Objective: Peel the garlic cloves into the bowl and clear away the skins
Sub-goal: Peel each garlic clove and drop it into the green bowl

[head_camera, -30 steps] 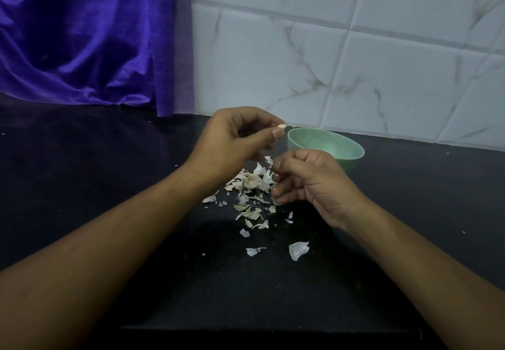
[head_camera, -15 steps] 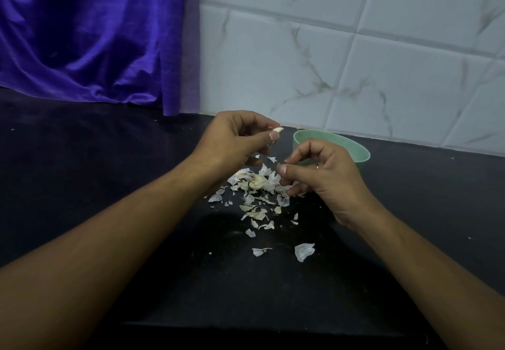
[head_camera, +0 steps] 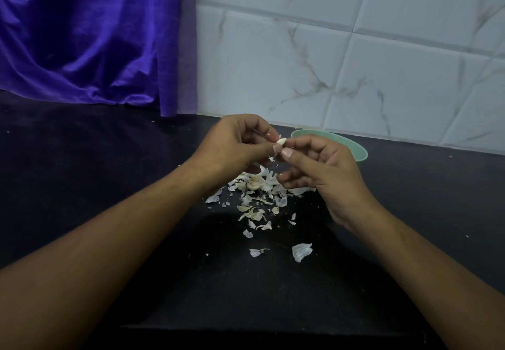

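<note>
Pinching one small pale garlic clove from both sides, left hand and right hand hover over scattered papery white skins on the black countertop, beside the round pale-green bowl.

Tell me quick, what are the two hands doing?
Left hand: closed, pinching the garlic clove.
Right hand: closed, pinching the same clove's other end.
</note>
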